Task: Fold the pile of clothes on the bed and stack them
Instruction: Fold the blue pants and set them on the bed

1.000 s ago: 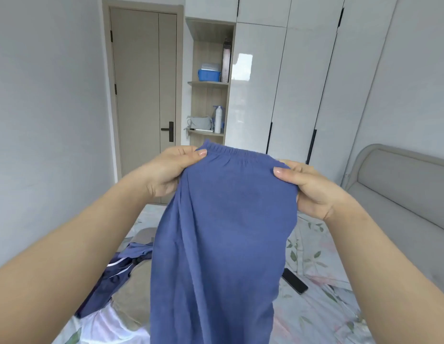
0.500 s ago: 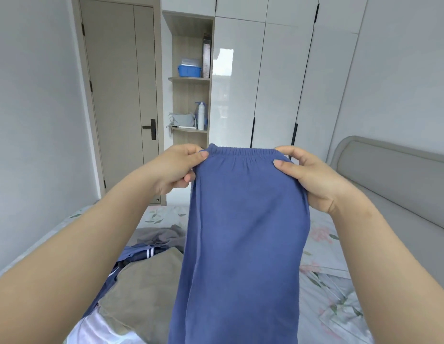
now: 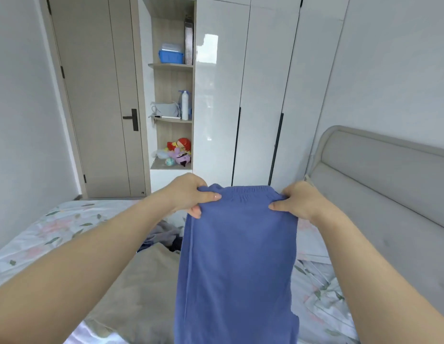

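A pair of blue trousers (image 3: pixel 237 264) with an elastic waistband hangs straight down in front of me over the bed (image 3: pixel 42 234). My left hand (image 3: pixel 188 194) pinches the left end of the waistband. At the right end, my right hand (image 3: pixel 299 201) pinches it too. Below, a beige garment (image 3: pixel 139 289) lies flat on the flowered sheet, with grey and dark clothes (image 3: pixel 164 234) crumpled behind it. The trousers hide part of the pile.
A grey padded headboard (image 3: pixel 384 175) runs along the right. White wardrobe doors (image 3: pixel 260 95) and open shelves (image 3: pixel 171 100) with a blue basket, a bottle and plush toys stand beyond the bed. A closed door (image 3: pixel 96 95) is at the far left.
Both hands have dropped lower in view with the waistband as my head tilts up; the trousers hang closer to the bed, and the lower shelf with toys has come into sight.
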Demonstrator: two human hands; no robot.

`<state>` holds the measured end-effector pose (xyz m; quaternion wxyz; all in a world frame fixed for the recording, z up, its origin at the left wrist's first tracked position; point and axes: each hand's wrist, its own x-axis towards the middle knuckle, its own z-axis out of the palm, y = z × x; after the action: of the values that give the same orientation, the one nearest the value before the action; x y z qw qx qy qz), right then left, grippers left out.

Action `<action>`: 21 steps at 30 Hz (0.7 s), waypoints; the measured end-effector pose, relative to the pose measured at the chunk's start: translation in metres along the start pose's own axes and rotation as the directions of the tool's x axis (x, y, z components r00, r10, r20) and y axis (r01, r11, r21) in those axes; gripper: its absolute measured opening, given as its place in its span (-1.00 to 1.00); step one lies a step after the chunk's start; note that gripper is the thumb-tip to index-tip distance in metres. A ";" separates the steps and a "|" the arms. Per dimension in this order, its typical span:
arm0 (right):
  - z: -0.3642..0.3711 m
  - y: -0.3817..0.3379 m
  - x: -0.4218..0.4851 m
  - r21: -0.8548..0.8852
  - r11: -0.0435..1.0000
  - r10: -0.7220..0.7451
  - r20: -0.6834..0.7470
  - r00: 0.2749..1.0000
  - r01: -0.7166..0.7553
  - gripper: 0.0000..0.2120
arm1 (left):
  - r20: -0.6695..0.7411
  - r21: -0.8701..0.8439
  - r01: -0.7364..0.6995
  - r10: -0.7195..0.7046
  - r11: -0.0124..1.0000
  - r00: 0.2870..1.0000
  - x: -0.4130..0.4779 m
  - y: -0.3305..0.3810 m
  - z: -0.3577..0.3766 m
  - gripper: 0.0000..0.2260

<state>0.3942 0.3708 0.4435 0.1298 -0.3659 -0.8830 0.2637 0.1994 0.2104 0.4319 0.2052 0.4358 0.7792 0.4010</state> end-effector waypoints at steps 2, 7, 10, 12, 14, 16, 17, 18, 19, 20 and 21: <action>0.005 0.006 0.015 -0.185 0.982 0.013 -0.082 0.997 -0.028 -0.65 | 0.002 -0.018 0.037 -0.037 0.999 0.999 0.018 0.005 0.010 -0.69; -0.018 0.006 0.037 0.027 0.999 -0.019 -0.428 0.903 0.034 -0.77 | -0.092 -0.390 -0.020 -0.017 0.921 0.996 0.063 0.052 0.016 -0.81; -0.049 -0.008 0.037 0.485 0.851 0.059 -0.468 0.882 0.201 -0.81 | -0.105 -0.606 -0.077 0.017 0.792 0.994 0.077 0.089 0.012 -0.71; -0.066 -0.013 0.034 0.645 0.713 0.051 -0.436 0.898 0.273 -0.86 | -0.131 -0.641 -0.153 0.089 0.752 0.987 0.080 0.109 0.010 -0.72; -0.078 -0.014 0.030 0.662 0.657 -0.001 -0.478 0.878 0.361 -0.86 | -0.183 -0.635 -0.241 0.160 0.734 0.970 0.079 0.124 0.008 -0.82; -0.087 -0.012 0.024 0.626 0.643 -0.058 -0.536 0.842 0.442 -0.86 | -0.269 -0.596 -0.342 0.220 0.727 0.938 0.074 0.130 0.004 -0.86; -0.090 -0.010 0.020 0.613 0.638 -0.080 -0.549 0.832 0.466 -0.86 | -0.315 -0.566 -0.393 0.251 0.724 0.915 0.071 0.130 0.001 -0.88; -0.093 -0.009 0.014 0.609 0.634 -0.097 -0.549 0.830 0.476 -0.87 | -0.347 -0.519 -0.437 0.286 0.734 0.893 0.066 0.128 -0.001 -0.89; -0.094 -0.007 0.008 0.607 0.635 -0.111 -0.540 0.835 0.477 -0.88 | -0.361 -0.447 -0.468 0.326 0.762 0.874 0.061 0.124 -0.003 -0.86; -0.095 -0.006 0.001 0.594 0.653 -0.124 -0.529 0.839 0.471 -0.88 | -0.359 -0.349 -0.479 0.357 0.806 0.862 0.054 0.120 -0.004 -0.82; -0.095 -0.005 -0.006 0.563 0.687 -0.132 -0.525 0.841 0.460 -0.86 | -0.351 -0.254 -0.474 0.376 0.843 0.857 0.046 0.115 -0.005 -0.78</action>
<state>0.4362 0.3991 0.5248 0.4921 -0.1923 -0.7222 0.4464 0.2310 0.2816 0.5288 0.0649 0.4954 0.6042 0.6207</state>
